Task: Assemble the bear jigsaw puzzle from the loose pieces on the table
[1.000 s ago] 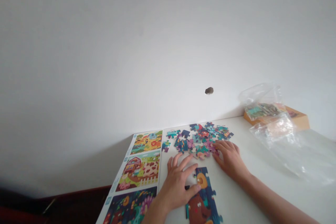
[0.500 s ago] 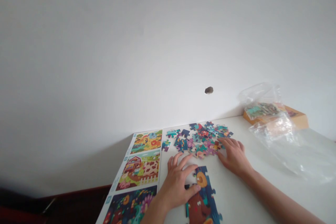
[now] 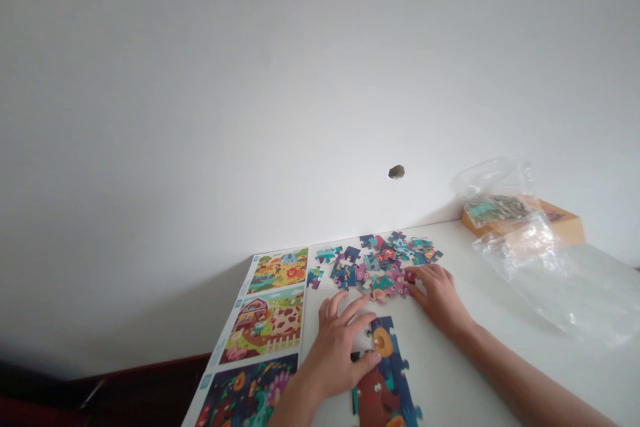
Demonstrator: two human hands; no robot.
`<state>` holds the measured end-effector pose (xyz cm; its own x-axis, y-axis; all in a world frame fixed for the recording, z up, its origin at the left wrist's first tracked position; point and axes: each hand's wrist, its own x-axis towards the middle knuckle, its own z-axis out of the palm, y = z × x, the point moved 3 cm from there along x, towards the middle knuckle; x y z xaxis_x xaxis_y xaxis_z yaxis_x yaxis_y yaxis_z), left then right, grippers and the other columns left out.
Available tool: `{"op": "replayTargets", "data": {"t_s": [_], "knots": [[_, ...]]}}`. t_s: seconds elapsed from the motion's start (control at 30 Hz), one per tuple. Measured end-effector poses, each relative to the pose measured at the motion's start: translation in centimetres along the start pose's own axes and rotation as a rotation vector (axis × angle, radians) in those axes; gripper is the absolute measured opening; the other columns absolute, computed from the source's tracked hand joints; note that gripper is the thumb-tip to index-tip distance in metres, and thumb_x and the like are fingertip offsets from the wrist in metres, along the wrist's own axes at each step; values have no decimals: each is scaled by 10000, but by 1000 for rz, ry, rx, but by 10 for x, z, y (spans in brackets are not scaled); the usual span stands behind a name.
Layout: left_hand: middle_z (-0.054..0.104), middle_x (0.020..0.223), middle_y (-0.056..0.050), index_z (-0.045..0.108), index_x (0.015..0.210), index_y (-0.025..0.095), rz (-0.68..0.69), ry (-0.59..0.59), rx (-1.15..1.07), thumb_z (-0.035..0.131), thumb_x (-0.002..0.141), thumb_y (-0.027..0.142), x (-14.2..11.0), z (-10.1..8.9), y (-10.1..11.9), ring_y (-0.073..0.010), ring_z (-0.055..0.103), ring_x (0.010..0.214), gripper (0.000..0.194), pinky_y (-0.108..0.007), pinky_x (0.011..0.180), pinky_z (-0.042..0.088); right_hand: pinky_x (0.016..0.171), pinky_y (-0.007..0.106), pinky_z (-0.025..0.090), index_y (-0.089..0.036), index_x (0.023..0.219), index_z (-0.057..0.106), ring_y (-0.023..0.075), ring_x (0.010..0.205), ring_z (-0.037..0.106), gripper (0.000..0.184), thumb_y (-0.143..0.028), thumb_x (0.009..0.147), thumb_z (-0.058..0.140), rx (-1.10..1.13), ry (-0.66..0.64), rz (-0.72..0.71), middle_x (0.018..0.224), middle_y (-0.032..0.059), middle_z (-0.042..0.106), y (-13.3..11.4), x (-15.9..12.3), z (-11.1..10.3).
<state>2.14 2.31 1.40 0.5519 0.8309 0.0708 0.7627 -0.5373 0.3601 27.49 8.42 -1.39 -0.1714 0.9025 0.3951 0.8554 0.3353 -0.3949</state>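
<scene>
While the left hand (image 3: 340,347) spreads wide, the right hand (image 3: 434,290) (grip unclear) touches puzzle pieces (image 3: 345,275). Three pictures (image 3: 265,323) lie nearby.

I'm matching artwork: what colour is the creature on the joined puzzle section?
The creature is brown, shown best in the head view.

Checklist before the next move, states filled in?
1. Left hand at joined section: ok, thumb over its left side.
2. Right hand at loose pieces: ok, fingertips at the pile's right edge.
3. Piece gripped in right hand: cannot tell.
4. Joined section fully in view: not ok, frame cuts it off.
5. Plastic packaging apart from right hand: ok.
</scene>
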Motion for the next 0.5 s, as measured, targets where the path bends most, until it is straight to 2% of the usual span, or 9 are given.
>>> {"op": "replayTargets", "data": {"t_s": [0.17,0.3,0.4,0.5], "knots": [[387,1543,47,556,1320,379,-7,-4,-13,681,810,477,1,-1,0,-380,246,1425,534,-609,1146,218,966,466,421,-269,1105,652,255,1044,585,235,-250,914,517,57,-25,-85,1027,69,701,-12,-3,-1],[362,1557,53,554,1321,385,-4,5,-14,682,810,480,1,0,0,-376,240,1429,536,-601,1148,222,1021,446,411,-271,1329,540,257,1176,527,465,-183,876,488,115,-102,-166,1218,102,633,-28,-8,-3],[380,1548,42,557,1321,383,-6,7,-13,671,815,502,1,1,-1,-380,243,1426,532,-609,1143,221,1081,501,339,-249,1428,438,293,1284,440,577,-234,857,522,76,-144,-136,1308,107,597,-28,-9,0],[389,1543,35,560,1320,377,-5,9,-12,667,819,503,0,2,-1,-381,241,1426,528,-609,1144,218,1095,577,267,-256,1412,448,328,1324,394,549,-332,877,542,-3,-144,-65,1297,86,624,-19,-7,4]]}}
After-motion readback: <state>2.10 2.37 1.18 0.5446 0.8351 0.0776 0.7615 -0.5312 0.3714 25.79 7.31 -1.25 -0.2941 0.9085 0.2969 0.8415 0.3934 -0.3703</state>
